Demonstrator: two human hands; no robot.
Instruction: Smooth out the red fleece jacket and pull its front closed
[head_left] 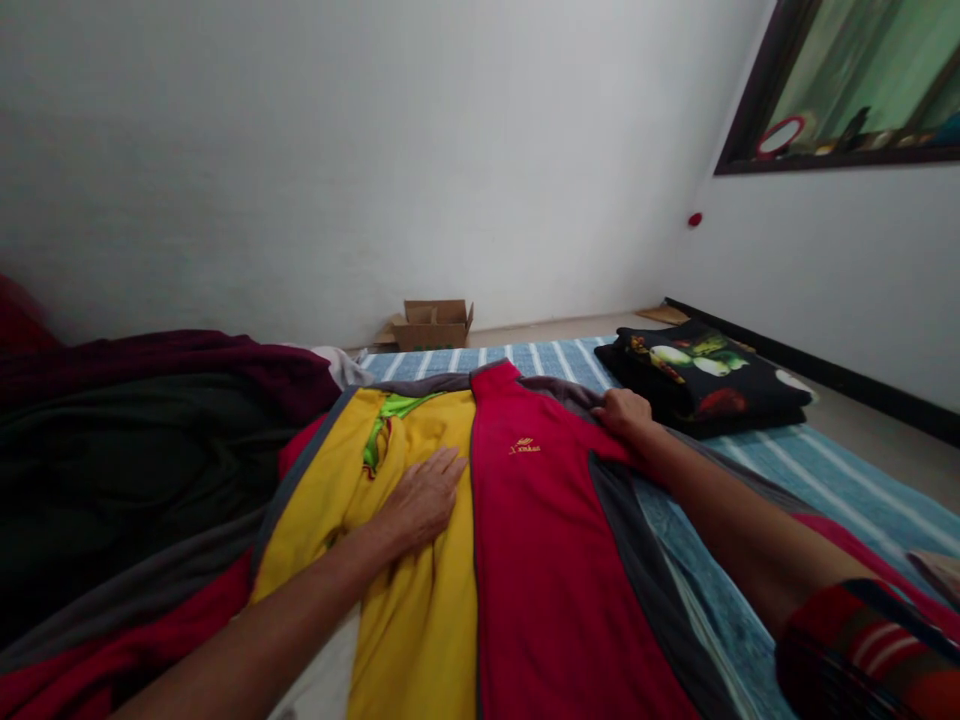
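A red zip jacket (536, 540) with grey trim and a small gold logo is spread on the bed. Its left half is turned back, showing yellow lining (409, 650) with a green patch near the collar. My left hand (426, 498) lies flat on that lining beside the zip edge, fingers extended. At the jacket's right shoulder, my right hand (626, 410) has its fingers curled closed on the cloth. The sleeves trail off to both sides, partly behind my forearms.
Dark green and maroon clothes (135, 450) are heaped at left. Folded black printed cloth (705, 370) lies at right on the blue striped bedsheet (825, 470). Beyond the bed an open cardboard box (433, 326) stands near the wall, with a window (862, 80) at upper right.
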